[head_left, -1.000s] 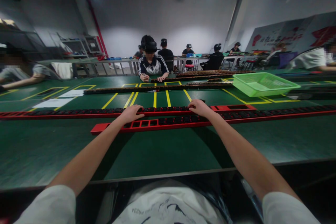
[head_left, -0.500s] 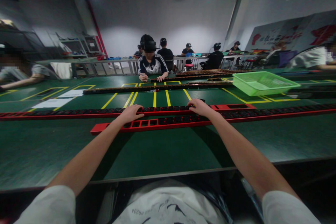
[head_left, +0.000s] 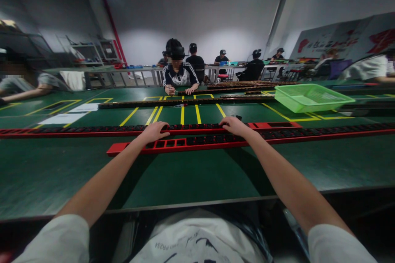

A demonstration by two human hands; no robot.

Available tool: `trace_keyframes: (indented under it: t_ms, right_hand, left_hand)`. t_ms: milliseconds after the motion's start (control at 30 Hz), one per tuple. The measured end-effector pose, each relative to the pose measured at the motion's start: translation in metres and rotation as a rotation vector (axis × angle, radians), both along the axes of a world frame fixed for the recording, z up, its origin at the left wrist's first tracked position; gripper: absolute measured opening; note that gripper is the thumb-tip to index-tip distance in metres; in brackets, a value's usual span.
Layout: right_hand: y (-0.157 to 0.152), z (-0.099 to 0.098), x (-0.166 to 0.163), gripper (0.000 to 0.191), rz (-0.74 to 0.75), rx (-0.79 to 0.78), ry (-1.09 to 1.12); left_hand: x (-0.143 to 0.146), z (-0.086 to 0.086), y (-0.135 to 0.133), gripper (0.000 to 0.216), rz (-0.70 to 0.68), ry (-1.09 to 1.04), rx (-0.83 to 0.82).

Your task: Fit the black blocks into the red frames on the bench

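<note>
Two long red slotted strips lie across the green table, their slots holding several small black square parts. My left hand (head_left: 154, 132) is on the far red strip (head_left: 191, 132), its fingers bent over the edge and thumb on the near side. My right hand (head_left: 234, 125) grips the same strip farther right, fingers curled over the black parts. A small black piece (head_left: 237, 118) shows just behind its knuckles. Closer to me, the near red strip (head_left: 119, 148) passes under both forearms, with bare slots toward its left end. My fingertips are partly hidden.
Beyond the strips, yellow tape lines (head_left: 182, 115) mark the table (head_left: 197, 181). A long dark strip (head_left: 129, 105) lies farther back, near white papers (head_left: 64, 118). At right stands a light green basket (head_left: 314, 98). A co-worker (head_left: 179, 74) sits opposite, and others sit at both sides.
My right hand's fingers have shifted very slightly left along the far strip. My left hand and both strips look almost unchanged.
</note>
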State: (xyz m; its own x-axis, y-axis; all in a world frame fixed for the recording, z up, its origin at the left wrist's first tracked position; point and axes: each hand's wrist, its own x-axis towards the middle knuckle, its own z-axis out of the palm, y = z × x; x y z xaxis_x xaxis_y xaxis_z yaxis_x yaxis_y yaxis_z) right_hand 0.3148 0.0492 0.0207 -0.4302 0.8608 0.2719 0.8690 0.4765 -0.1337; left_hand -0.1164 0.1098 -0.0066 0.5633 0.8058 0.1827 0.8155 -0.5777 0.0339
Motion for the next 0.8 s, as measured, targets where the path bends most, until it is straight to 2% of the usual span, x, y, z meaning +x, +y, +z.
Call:
trace_keyframes:
  t_ms: [600,800]
  right_hand:
    - [0.0002,-0.0031,-0.0003,0.024,-0.031,0.008,0.058]
    - [0.0015,-0.0033,0.0010,0.020,0.014,0.016,0.023]
  left_hand:
    - [0.0010,0.0004,-0.0010,0.055,0.005,-0.004,0.001]
    - [0.0014,0.0007,-0.0009,0.053,0.010,0.005,0.000]
